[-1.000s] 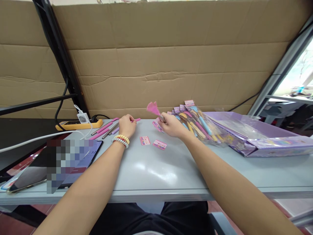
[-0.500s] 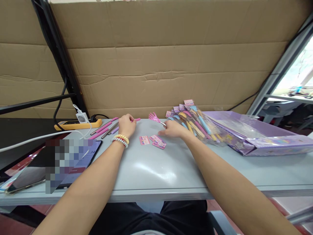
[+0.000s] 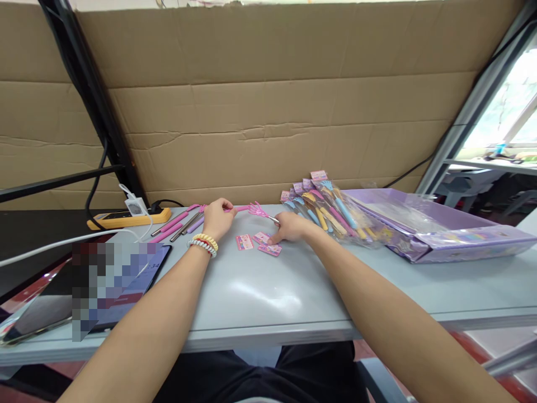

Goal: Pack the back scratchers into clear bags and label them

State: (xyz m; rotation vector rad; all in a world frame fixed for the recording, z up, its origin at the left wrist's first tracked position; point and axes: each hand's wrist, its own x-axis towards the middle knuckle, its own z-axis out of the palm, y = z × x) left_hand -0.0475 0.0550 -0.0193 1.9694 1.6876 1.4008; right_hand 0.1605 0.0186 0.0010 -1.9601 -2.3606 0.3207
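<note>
My left hand [image 3: 218, 219], wearing coiled bracelets, is closed on a slim pink piece [image 3: 242, 208] whose tip sticks out to the right; the rest is hidden by the fingers. In my right hand [image 3: 290, 227] is the metal shaft of a back scratcher with a pink hand-shaped head [image 3: 257, 210]. This head points left, close to the pink piece's tip; whether they touch I cannot tell. Just below lie small pink printed cards [image 3: 244, 242], two of them overlapping under my right thumb. Several pink, purple and metal rods [image 3: 179, 225] lie beside my left hand.
Bagged colourful back scratchers [image 3: 329, 212] with header cards are piled at right, beside an open purple box [image 3: 474, 246]. At left are a yellow power strip [image 3: 98, 220], a white cable [image 3: 62, 253] and a tablet [image 3: 142, 280]. A cardboard wall [image 3: 285, 106] stands behind.
My right hand has moved slightly left with the back scratcher, bringing its head up to the pink piece in my left hand. The right thumb now overlaps the cards. The view has shifted a little.
</note>
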